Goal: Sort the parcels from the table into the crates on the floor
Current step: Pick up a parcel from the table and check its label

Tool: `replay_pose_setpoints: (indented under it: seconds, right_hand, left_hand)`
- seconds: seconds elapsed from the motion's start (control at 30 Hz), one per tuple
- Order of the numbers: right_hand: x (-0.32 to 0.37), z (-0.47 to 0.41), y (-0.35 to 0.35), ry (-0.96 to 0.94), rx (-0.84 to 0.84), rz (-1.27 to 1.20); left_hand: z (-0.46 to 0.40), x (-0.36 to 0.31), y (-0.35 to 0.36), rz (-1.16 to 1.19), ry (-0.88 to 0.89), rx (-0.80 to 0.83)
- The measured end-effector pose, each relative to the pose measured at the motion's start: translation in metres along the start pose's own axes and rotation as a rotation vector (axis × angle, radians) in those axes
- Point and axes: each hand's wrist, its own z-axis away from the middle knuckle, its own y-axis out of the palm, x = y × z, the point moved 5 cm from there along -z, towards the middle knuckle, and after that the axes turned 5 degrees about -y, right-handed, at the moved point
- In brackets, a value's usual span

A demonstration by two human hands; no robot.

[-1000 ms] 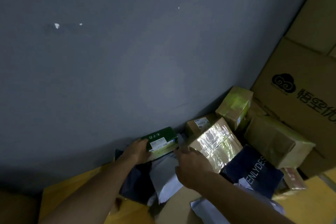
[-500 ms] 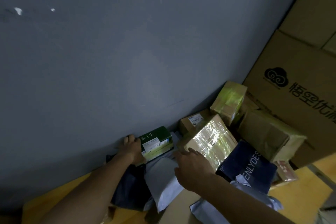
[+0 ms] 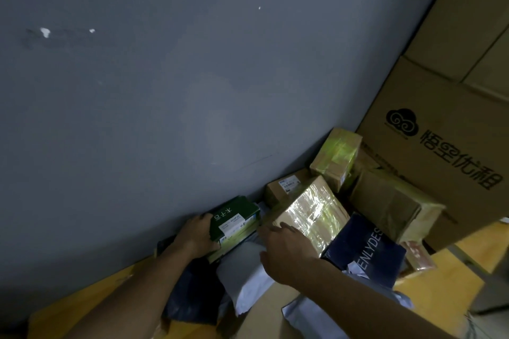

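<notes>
Green box (image 3: 234,219) against grey wall (image 3: 165,118), on yellow table (image 3: 91,308); left hand (image 3: 197,235) grips its near end. Right hand (image 3: 286,252) relaxed, fingers resting on taped carton (image 3: 314,215). Step: picking parcel. Next, likely: lift clear, carry to crate; crates not in view.

left hand (image 3: 197,235) gripping, right hand (image 3: 286,252) spread
</notes>
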Motion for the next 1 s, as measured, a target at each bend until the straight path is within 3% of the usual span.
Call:
replay_pose_setpoints:
  seconds: [0.27,0.43,0.7,0.87,1.0]
  right_hand:
    - [-0.013,0.025,-0.033,0.109,-0.07,-0.095]
    - [-0.01,0.053,-0.067,0.075,-0.075,-0.182]
    - [-0.015,0.096,-0.104,0.078,-0.244,-0.68]
    - [-0.02,0.119,-0.114,-0.028,-0.263,-1.08]
    - [-0.03,0.145,-0.12,-0.12,-0.279,-1.228]
  left_hand:
    - [0.048,-0.033,-0.059,0.404,0.082,-0.111]
    - [0.103,-0.073,-0.096,0.732,0.155,-0.169]
    - [0.192,-0.136,-0.124,1.085,0.182,-0.219]
    - [0.231,-0.163,-0.127,1.185,0.201,-0.24]
    - [0.255,-0.183,-0.124,1.201,0.244,-0.242]
